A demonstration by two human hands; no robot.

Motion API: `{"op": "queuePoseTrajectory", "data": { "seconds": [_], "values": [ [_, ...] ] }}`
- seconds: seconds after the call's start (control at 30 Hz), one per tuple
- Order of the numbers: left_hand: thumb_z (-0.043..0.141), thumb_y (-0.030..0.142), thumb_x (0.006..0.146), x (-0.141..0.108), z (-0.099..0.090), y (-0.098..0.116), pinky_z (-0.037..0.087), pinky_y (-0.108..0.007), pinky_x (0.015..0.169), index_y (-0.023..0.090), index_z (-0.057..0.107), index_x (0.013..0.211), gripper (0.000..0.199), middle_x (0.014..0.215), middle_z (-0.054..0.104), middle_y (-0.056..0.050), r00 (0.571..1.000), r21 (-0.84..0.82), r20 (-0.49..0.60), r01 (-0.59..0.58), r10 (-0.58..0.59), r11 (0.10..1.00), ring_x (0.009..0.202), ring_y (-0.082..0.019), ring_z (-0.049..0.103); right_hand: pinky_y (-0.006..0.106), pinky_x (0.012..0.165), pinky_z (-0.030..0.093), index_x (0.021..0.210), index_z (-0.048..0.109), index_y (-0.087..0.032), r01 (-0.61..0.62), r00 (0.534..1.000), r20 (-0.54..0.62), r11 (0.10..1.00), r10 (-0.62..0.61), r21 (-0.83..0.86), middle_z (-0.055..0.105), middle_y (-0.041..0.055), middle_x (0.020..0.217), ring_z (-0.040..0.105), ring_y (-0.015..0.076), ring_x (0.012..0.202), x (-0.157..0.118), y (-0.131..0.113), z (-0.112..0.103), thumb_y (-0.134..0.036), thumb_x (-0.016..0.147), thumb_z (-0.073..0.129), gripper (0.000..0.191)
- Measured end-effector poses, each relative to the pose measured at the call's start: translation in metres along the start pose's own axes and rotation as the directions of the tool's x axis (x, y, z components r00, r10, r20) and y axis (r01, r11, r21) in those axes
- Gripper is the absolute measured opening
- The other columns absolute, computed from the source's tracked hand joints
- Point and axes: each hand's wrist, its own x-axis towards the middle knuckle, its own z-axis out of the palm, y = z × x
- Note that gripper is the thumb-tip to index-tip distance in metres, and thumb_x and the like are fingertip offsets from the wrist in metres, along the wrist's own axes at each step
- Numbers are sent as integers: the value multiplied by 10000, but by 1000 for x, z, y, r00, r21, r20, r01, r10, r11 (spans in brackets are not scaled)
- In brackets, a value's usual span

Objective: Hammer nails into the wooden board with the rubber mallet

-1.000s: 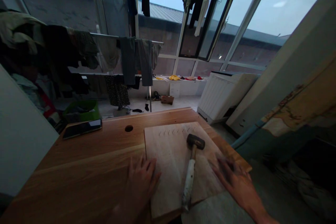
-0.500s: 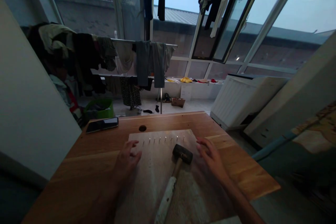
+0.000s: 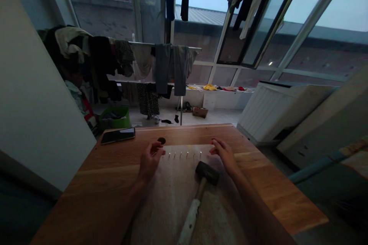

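Board point(image 3: 169, 203) flat on table point(image 3: 276, 187), nails point(image 3: 181, 155) rowed near its far edge | hammer point(image 3: 200, 190) lying on it | remotely I see left hand point(image 3: 150, 159) and right hand point(image 3: 225, 155) at its far corners, fingers curled narrow, can't tell if pinching | I judge: positioning at corners, next needs care around nails | board's near edge, hammer's end cut off

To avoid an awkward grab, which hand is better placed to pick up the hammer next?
Probably the right hand: it is nearer the hammer, just beyond its head. The left hand is farther from the head, at the left end of the nails.
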Motion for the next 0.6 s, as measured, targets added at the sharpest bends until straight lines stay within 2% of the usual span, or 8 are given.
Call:
{"op": "queuePoseTrajectory", "data": {
  "seconds": [0.07,0.13,0.2,0.27,0.33,0.43,0.53,0.6],
  "values": [
    [685,362,769,3,5,1,597,-326,778,164,664,1023,323,1040,739,-91,994,90,102,-43,34,995,813,-198,736,327,652,583,1132,677,-179,40,992,121,995,-28,-96,735,82,1010,696,170,699,1,-4,0,-625,804,696,554],
    [701,260,736,5,12,-2,591,-315,747,172,695,998,277,992,763,-83,977,216,210,-78,32,973,775,-198,732,331,683,578,1025,718,-166,91,965,259,976,-38,-196,748,49,894,691,164,702,3,-7,5,-495,773,795,421],
    [663,191,756,7,16,-7,583,-324,756,177,717,960,211,894,774,-70,963,308,266,-124,40,943,770,-210,736,357,763,571,896,727,-159,153,939,341,945,-48,-288,737,17,812,687,161,731,6,-9,9,-402,807,799,269],
    [623,188,813,8,17,-11,577,-342,795,185,731,938,165,856,777,-65,961,346,264,-172,81,922,816,-226,745,392,854,552,870,719,-159,207,932,356,909,-70,-361,737,16,844,692,171,810,11,-13,9,-356,874,747,199],
    [613,211,852,9,16,-13,570,-350,836,191,737,954,162,912,786,-72,960,356,250,-211,125,910,876,-234,749,405,898,536,950,716,-160,243,932,352,877,-93,-414,744,30,923,695,183,883,13,-18,9,-325,920,693,169],
    [602,195,864,8,16,-13,553,-350,869,187,745,979,183,970,788,-86,947,389,296,-242,128,889,930,-239,744,375,854,544,1055,719,-166,291,904,420,842,-85,-454,759,33,906,707,183,841,12,-27,14,-274,905,694,186],
    [583,178,870,8,24,-10,534,-357,873,172,757,970,200,978,783,-107,921,423,372,-279,115,862,944,-251,731,338,808,545,949,751,-180,349,846,529,815,-62,-463,773,31,853,706,172,790,8,-37,24,-235,878,706,100],
    [587,177,866,9,29,-9,525,-362,872,167,761,962,199,979,779,-113,915,416,381,-298,133,859,938,-255,723,332,801,539,859,749,-175,377,828,558,797,-61,-473,772,32,840,702,169,788,6,-45,29,-210,894,674,89]
  ]
}}
